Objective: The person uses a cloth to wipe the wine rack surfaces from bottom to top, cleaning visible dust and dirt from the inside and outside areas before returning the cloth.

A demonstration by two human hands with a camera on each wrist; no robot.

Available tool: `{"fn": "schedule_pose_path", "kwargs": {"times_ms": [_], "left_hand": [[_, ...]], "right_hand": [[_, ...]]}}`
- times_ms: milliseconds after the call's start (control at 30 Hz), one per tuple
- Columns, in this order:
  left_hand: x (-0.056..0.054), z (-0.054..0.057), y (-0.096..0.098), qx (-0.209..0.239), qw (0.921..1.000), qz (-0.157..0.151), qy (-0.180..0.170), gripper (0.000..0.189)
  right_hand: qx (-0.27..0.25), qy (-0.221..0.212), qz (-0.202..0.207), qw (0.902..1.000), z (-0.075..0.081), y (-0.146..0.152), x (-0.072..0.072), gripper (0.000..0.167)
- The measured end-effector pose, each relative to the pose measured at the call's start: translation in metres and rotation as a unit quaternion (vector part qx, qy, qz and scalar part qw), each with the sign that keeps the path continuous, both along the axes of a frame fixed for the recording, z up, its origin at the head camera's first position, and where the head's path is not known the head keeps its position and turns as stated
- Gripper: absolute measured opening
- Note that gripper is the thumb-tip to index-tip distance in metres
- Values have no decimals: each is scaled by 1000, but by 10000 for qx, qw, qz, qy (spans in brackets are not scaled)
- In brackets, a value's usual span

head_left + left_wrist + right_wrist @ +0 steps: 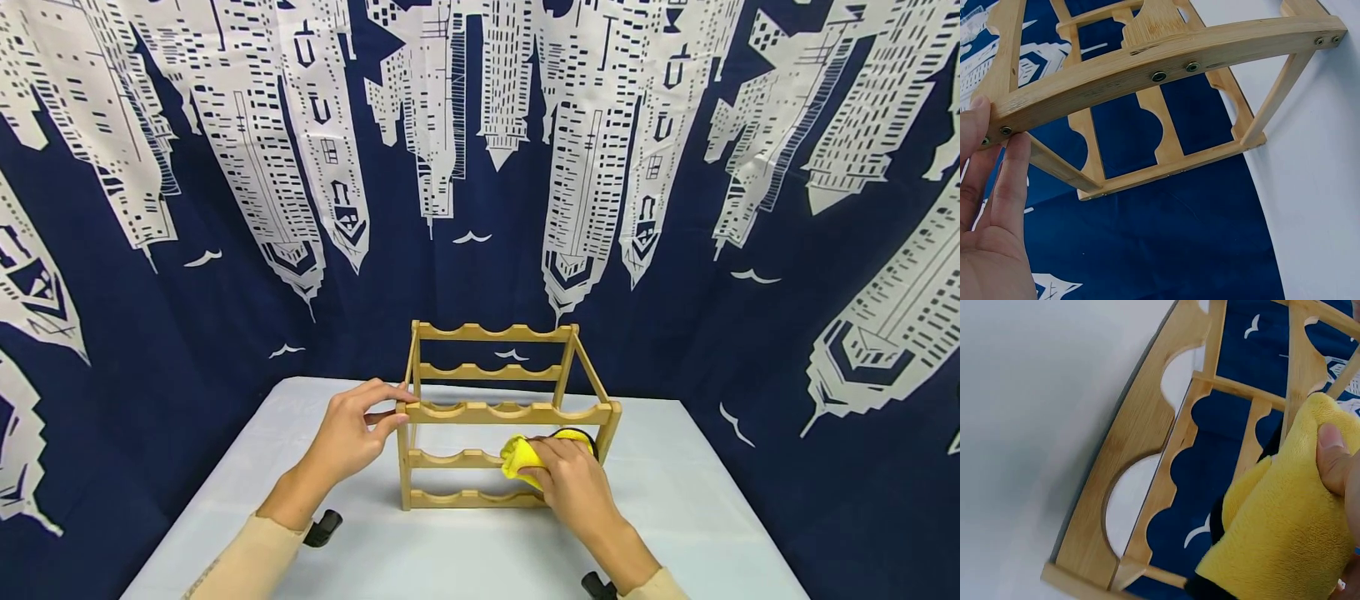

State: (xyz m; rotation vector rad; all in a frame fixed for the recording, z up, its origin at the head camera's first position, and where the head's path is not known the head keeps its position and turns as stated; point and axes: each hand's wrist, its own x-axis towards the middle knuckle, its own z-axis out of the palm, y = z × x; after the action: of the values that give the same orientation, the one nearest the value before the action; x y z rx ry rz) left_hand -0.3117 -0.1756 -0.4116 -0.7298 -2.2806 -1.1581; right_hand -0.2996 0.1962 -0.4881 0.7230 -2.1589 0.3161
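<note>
A light wooden wine rack (465,414) with scalloped rails stands upright on the table. My left hand (347,437) grips its top front left corner. In the left wrist view, the thumb and fingers (1009,194) pinch the end of a side post (1104,75) fitted with metal screws. A yellow cloth (517,458) with black edging is bunched in my right hand (573,483) at the right part of the rack's middle front rail. In the right wrist view, my thumb (1333,462) presses on the folded cloth (1279,537), which hides part of the rails.
The white table (360,550) extends around the rack. A dark blue curtain (480,275) with white city buildings hangs behind and along both sides. Black wrist camera mounts (322,528) show beside the sleeves.
</note>
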Motion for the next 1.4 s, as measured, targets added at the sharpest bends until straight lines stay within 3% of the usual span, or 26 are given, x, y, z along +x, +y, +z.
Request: {"fn": "schedule_pose_path", "kwargs": {"times_ms": [233, 533, 667, 800, 900, 1100, 1400], "left_hand": [[-1, 1, 0, -62, 9999, 74, -36, 34], [4, -2, -5, -26, 9999, 103, -121, 35], [4, -2, -5, 29, 9999, 41, -93, 35], [2, -1, -5, 6, 10000, 93, -36, 34], [2, -1, -4, -25, 9998, 176, -39, 34], [4, -1, -3, -15, 9998, 187, -28, 34], [2, -2, 2, 8, 9999, 86, 69, 34]], "right_hand": [[261, 479, -167, 9984, 7, 19, 6, 59], [359, 1121, -206, 9928, 12, 28, 14, 55], [454, 624, -444, 9960, 12, 24, 14, 57], [-123, -376, -446, 9982, 14, 17, 12, 56], [-666, -884, -114, 9938, 11, 12, 8, 51], [-1103, -1113, 628, 9856, 0, -5, 2, 47], [-1536, -1245, 1100, 9741, -3, -25, 1, 44]]}}
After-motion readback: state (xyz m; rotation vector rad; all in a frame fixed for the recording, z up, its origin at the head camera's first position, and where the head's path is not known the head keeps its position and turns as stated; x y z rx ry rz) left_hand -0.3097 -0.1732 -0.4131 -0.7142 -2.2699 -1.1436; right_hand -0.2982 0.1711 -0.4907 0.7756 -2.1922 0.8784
